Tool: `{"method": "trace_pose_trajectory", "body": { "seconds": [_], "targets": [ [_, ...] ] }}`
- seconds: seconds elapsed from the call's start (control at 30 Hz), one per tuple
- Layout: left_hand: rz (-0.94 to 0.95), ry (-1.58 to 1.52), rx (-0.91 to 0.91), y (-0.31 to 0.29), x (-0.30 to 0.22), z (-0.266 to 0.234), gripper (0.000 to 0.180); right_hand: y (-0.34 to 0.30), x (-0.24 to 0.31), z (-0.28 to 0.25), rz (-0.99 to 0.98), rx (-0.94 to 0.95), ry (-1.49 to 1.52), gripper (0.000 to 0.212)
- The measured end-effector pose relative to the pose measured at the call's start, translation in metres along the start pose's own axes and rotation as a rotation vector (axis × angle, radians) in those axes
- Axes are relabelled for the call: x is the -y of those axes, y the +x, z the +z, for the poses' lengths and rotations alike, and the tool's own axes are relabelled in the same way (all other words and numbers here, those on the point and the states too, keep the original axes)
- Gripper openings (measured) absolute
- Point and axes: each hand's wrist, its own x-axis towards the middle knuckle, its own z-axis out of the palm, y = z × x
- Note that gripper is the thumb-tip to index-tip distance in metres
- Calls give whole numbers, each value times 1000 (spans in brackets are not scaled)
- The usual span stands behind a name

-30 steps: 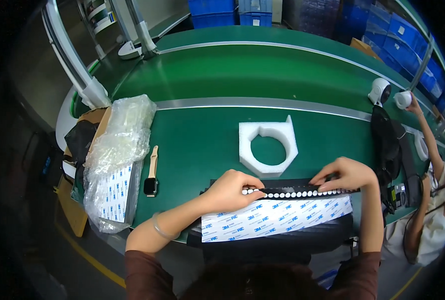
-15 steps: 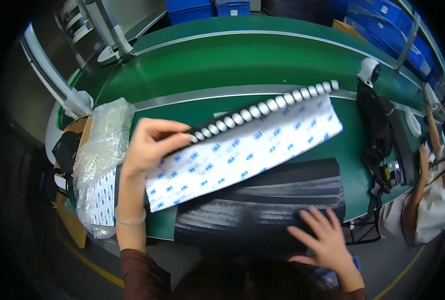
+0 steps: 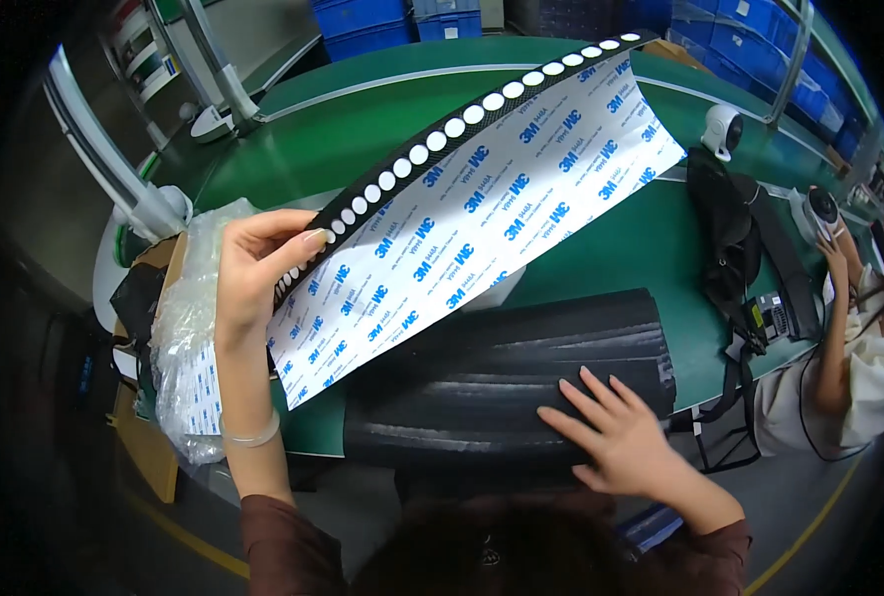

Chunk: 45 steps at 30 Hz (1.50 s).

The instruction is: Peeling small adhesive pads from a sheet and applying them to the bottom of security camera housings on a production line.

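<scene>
Dotted strip (image 3: 454, 127) between left fingers (image 3: 291, 255)

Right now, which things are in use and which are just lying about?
In use:
- blue-printed white sheet, in left hand
- black sheeting, under right hand

Apparently lying about:
- bubble-wrapped pack
- black strap
- blue bins
</scene>
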Motion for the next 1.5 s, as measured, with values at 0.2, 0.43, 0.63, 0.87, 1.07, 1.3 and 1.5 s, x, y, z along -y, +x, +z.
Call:
{"method": "trace_pose_trajectory", "body": {
  "seconds": [0.2, 0.43, 0.63, 0.87, 1.07, 1.3, 1.5],
  "targets": [
    [-11, -40, 20, -2, 1, 4, 17, 27, -30, -9, -23, -213, -136, 65],
    [-23, -35, 20, -8, -4, 7, 17, 25, -28, -14, -51, -134, -162, 62],
    [-22, -6, 29, -11, -9, 7, 17, -9, 21, 18, -25, -203, -286, 45],
    [-47, -27, 5, -15, 0, 5, 17, -5, 31, 64, 170, -318, -232, 77],
    [-61, -23, 42, -18, -9, 16, 17, -1, 26, 28, 101, -233, -165, 79],
    [-46, -22, 52, -21, -6, 13, 16, 3, 5, 19, -40, -224, -239, 59],
    [-53, -4, 23, -21, -8, 16, 17, 36, -35, 13, -110, -274, -239, 55]
  ]
}}
